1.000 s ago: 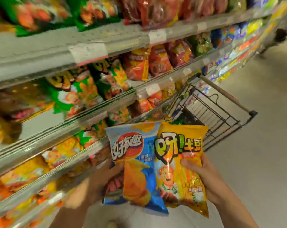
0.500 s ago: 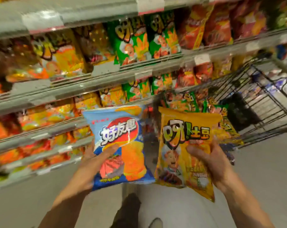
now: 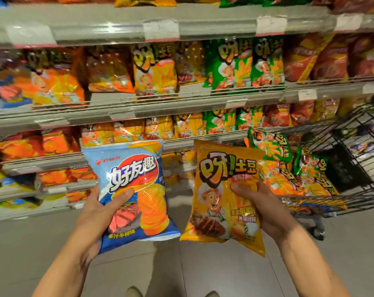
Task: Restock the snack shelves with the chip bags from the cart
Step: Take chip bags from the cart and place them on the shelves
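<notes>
My left hand [image 3: 100, 213] grips a blue chip bag [image 3: 134, 189] with a red logo, held upright in front of the lower shelves. My right hand [image 3: 265, 206] grips a yellow chip bag [image 3: 222, 202] showing a cartoon chef, held upright beside the blue one. The two bags are apart, with a gap between them. To the right stands the black wire cart [image 3: 357, 168], with green and orange chip bags [image 3: 288, 168] lying in it. The snack shelves [image 3: 181, 103] face me, packed with orange, yellow, green and red bags.
Grey shelf rails with white price tags [image 3: 160, 30] run across the view in several tiers. Grey tiled floor [image 3: 203, 264] lies below my arms, and my shoe tips show at the bottom edge. The cart stands against the shelf at the right.
My view has swung left to face the shelves squarely. Both bags have moved apart and sit a little higher in front of the lower shelves. Both hands keep their grip.
</notes>
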`<control>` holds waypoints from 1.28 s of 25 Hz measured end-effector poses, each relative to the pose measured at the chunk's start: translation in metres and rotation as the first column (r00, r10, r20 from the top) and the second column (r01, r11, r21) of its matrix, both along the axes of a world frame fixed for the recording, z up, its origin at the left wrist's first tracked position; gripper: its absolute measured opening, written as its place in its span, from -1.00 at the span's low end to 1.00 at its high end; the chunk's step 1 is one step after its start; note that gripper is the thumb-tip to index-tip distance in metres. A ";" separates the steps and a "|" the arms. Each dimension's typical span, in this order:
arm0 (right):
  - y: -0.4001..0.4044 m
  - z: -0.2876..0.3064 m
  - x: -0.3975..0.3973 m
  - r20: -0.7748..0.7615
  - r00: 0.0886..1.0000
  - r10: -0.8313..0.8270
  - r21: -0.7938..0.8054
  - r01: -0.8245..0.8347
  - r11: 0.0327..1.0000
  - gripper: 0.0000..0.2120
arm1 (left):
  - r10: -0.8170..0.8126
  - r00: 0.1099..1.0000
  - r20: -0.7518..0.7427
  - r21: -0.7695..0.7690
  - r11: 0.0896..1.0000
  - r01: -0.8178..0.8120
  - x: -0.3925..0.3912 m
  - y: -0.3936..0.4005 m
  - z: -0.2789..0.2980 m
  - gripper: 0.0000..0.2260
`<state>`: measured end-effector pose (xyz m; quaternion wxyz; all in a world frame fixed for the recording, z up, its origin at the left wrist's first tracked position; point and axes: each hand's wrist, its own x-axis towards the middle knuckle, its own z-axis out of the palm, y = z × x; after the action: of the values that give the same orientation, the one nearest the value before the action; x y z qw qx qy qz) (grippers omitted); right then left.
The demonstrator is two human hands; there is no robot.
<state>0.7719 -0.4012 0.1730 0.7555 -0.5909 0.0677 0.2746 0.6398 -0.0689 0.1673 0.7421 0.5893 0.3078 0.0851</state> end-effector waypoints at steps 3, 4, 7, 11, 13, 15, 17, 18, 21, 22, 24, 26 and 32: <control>0.064 0.000 -0.009 -0.013 0.998 0.068 -0.012 -0.068 0.998 -0.46 | 0.007 1.000 0.012 0.012 1.000 -0.008 -0.020 0.053 -0.004 -0.54; 0.088 0.000 -0.012 -0.023 0.996 0.087 -0.020 -0.088 0.996 -0.44 | 0.004 1.000 0.021 0.014 1.000 -0.004 -0.027 0.070 -0.006 -0.53; 0.158 -0.001 -0.025 -0.024 0.987 0.159 -0.043 -0.160 0.986 -0.43 | -0.006 1.000 0.010 0.024 1.000 0.005 -0.043 0.125 -0.011 -0.52; 0.227 0.001 -0.042 0.001 0.981 0.193 -0.077 -0.193 0.978 -0.41 | 0.000 1.000 0.031 0.069 0.998 -0.002 -0.054 0.183 -0.014 -0.42; 0.249 0.005 -0.045 0.021 0.980 0.196 -0.094 -0.193 0.977 -0.42 | 0.014 0.999 0.040 0.085 0.996 -0.017 -0.054 0.202 -0.013 -0.44; 0.264 0.011 -0.043 0.061 0.979 0.192 -0.098 -0.186 0.978 -0.43 | 0.033 0.999 0.032 0.118 0.992 -0.037 -0.052 0.216 -0.011 -0.45; 0.272 0.017 -0.037 0.084 0.978 0.191 -0.081 -0.184 0.979 -0.46 | 0.045 0.999 0.013 0.134 0.990 -0.047 -0.046 0.226 -0.009 -0.45; 0.274 0.019 -0.032 0.092 0.976 0.196 -0.081 -0.189 0.979 -0.45 | 0.049 0.999 0.020 0.135 0.990 -0.051 -0.043 0.228 -0.006 -0.47; 0.274 0.027 -0.006 0.129 0.972 0.196 -0.091 -0.185 0.978 -0.49 | 0.050 0.997 0.052 0.145 0.988 -0.057 -0.031 0.232 0.002 -0.49; 0.273 0.029 0.005 0.135 0.973 0.189 -0.086 -0.178 0.980 -0.50 | 0.055 0.997 0.053 0.153 0.986 -0.062 -0.026 0.233 0.005 -0.49; 0.267 0.030 0.029 0.123 0.980 0.153 -0.060 -0.147 0.987 -0.50 | 0.044 0.997 0.064 0.162 0.985 -0.054 -0.014 0.232 0.012 -0.50; 0.257 0.029 0.056 0.096 0.988 0.117 -0.051 -0.113 0.992 -0.44 | 0.032 0.997 0.076 0.181 0.982 -0.046 0.004 0.226 0.021 -0.50; 0.197 0.029 0.143 0.255 0.967 -0.022 -0.115 0.052 0.992 -0.43 | -0.062 0.986 0.155 0.229 0.973 0.026 0.096 0.166 0.033 -0.41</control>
<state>0.9152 -0.2043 0.2017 0.7258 -0.6645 -0.0017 0.1782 0.7355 0.0967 0.2007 0.6944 0.6678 0.2221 0.1504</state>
